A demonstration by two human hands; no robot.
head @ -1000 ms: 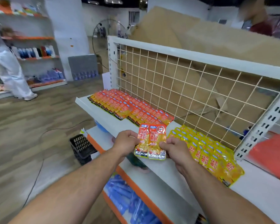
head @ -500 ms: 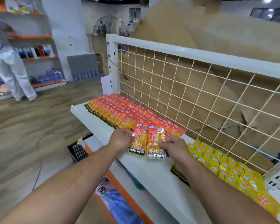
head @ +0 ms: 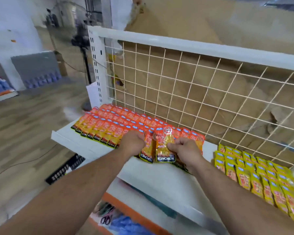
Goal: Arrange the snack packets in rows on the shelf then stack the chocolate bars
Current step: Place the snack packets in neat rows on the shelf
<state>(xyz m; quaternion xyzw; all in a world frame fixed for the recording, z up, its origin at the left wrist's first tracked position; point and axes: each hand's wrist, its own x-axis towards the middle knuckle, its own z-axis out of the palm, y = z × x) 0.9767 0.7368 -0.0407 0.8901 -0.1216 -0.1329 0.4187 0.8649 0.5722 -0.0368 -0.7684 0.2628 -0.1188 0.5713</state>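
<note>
Orange snack packets lie in overlapping rows on the white shelf against a wire grid back. Yellow snack packets lie in rows at the right. My left hand grips one orange KONCHEW packet at the right end of the orange rows. My right hand pinches a second orange packet just beside it, low over the shelf. No chocolate bars are in view.
A white wire grid with brown cardboard behind it closes the shelf's back. A lower shelf with an orange edge holds blue packs. A black crate sits on the wooden floor at the left.
Both hands carried the two orange packets left and down from in front of the shelf to the right end of the orange rows. My view shifted left and closer.
</note>
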